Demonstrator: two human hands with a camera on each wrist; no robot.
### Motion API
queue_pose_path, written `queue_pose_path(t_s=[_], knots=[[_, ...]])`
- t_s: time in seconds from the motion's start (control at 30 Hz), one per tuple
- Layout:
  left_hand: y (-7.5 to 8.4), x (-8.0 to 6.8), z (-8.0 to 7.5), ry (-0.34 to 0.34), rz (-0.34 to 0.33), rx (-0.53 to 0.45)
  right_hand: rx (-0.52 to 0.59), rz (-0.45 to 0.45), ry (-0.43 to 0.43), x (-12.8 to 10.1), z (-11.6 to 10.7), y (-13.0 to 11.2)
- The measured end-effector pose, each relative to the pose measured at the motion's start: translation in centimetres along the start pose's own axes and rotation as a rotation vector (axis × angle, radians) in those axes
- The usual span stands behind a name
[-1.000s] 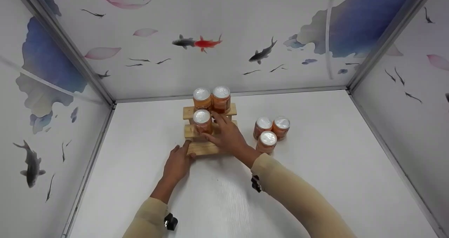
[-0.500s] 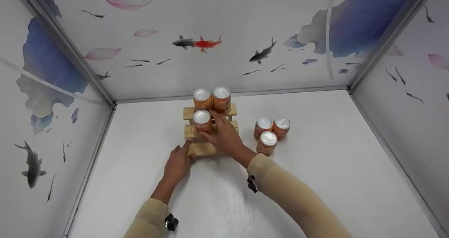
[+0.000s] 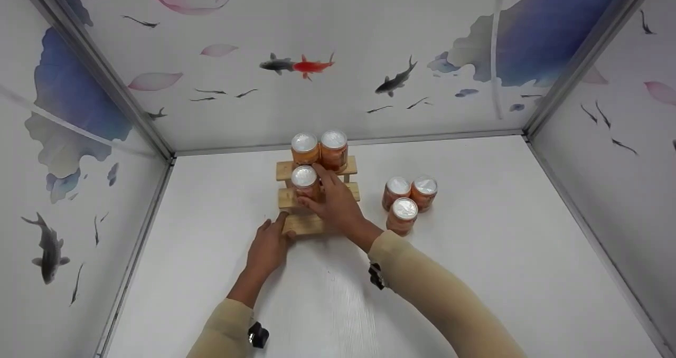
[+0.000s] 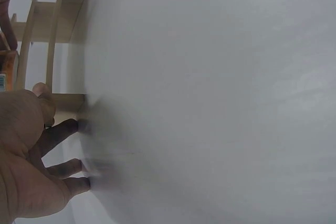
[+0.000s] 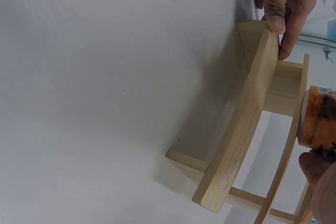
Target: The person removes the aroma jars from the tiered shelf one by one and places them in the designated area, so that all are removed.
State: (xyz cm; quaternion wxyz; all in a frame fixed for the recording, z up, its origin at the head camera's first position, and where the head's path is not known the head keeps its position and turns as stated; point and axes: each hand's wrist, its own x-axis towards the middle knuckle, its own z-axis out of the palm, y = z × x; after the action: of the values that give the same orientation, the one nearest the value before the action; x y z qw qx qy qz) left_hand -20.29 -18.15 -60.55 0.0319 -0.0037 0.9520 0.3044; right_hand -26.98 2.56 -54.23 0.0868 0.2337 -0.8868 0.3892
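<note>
A three-step wooden rack stands near the back wall. My left hand grips its front left corner; in the right wrist view its thumb lies on the front board, fingers behind. On the middle step stands an orange can with a silvery lid. My right hand holds this can from the right, thumb in front and fingers behind. The right wrist view shows the can's orange label right at the step. Two more orange cans stand side by side on the top step.
Right of the rack, three similar orange cans stand close together on the white table. White panels printed with fish and petals enclose the table at the back and both sides.
My right hand has shifted slightly left, its fingers reaching further around the back of the can. The left hand and the rack stay in place.
</note>
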Motion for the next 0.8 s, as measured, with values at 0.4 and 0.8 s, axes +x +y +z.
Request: queue_pose_path(t_s=[0.4, 0.8], knots=[[0.06, 0.07, 0.00, -0.007, -0.019, -0.004, 0.006, 0.018, -0.012, 0.23, 0.08, -0.21], [-0.04, 0.01, 0.09, 0.007, -0.002, 0.021, 0.019, -0.002, 0.001, 0.15, 0.22, -0.25]])
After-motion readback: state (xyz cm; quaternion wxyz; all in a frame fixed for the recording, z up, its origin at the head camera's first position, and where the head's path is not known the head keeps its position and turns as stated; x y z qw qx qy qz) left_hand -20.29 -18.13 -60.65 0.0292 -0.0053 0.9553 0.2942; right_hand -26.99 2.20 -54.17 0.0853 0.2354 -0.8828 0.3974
